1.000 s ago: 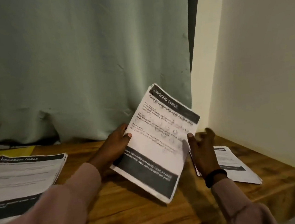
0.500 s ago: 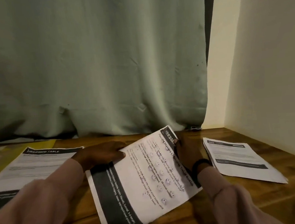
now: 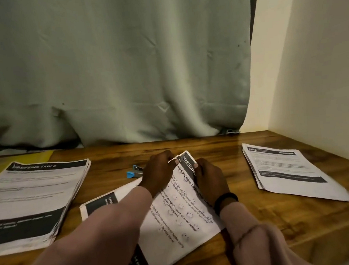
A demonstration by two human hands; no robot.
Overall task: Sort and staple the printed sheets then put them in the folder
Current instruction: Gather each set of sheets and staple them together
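a: left hand [image 3: 159, 173] and right hand [image 3: 210, 182] both pinching the top corner of the printed set [image 3: 176, 214], flat on the desk.

b: stapled?

a: can't tell. stapler [image 3: 135, 171] idle just beyond left hand; stacks [image 3: 34, 199] either side, yellow folder [image 3: 7, 164] far left, probably unfilled.

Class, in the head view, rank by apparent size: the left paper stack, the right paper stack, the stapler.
1. Left stack, though it lies nearer the camera and is cut off by the frame.
2. Right stack.
3. Stapler, partly hidden behind the left hand.
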